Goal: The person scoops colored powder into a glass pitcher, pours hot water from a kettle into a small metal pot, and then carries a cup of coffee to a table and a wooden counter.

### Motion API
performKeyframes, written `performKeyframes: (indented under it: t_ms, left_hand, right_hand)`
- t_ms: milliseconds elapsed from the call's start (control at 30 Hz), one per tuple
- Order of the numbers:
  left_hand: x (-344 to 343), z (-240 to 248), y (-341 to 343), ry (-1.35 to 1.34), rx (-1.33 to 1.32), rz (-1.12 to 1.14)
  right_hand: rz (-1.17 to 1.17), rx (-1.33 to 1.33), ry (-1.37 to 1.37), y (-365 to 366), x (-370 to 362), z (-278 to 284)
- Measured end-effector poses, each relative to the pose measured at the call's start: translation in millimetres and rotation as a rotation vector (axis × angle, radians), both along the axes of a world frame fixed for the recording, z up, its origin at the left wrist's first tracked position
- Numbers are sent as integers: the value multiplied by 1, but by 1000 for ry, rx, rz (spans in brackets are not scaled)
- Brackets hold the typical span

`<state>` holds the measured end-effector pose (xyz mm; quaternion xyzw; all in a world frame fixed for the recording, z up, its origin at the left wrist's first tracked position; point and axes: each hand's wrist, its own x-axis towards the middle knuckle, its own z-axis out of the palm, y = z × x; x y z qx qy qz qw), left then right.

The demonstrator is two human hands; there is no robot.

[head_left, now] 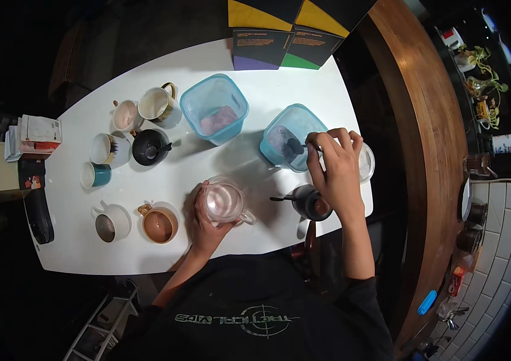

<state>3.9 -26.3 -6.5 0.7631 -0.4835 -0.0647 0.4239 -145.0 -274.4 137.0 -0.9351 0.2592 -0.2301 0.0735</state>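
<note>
My left hand [205,222] is wrapped around the side of a clear glass mug [224,201], whose handle points to the lower right. I cannot make out whether the mug holds anything. Over on the right, my right hand [342,171] pinches a dark spoon [295,146]. The spoon's bowl is down inside a light-blue plastic tub [272,157], by a greyish-purple powder [279,137]. A second blue tub [214,137] stands farther left with a pinkish bag or lump [219,120] inside. Below my right hand sits a small black pot [311,204] with a dark handle sticking out leftward.
Several mugs stand on the left of the white table [87,259], among them a black cup [150,147] with a spoon, a teal cup [97,175] and a brown mug [159,225]. Dark boxes [261,48] line the far edge. A clear round jar [366,162] is partly behind my right hand.
</note>
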Motion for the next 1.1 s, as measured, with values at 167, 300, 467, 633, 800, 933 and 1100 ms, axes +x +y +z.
performKeyframes:
  t_ms: [167,300,467,633,800,933,1100]
  left_hand:
    - [0,5,-3,-35,36,12]
    - [2,6,-4,-67,29,14]
    - [4,7,-3,-113,95,35]
    - [3,5,-2,-113,84,42]
    - [2,0,-2,-88,86,45]
    - [1,0,-1,-56,77,46]
    - [1,-2,-2,14,22,24]
  right_hand:
    - [-18,92,-93,-1,3,-7]
    - [-65,208,-158,0,4,-9]
    - [-135,319,-275,-3,3,-8]
    - [-107,227,-259,-1,2,-1]
    - [-44,178,-168,3,7,-6]
    - [-54,53,-157,-1,7,-8]
    - [-78,26,-105,-1,8,-12]
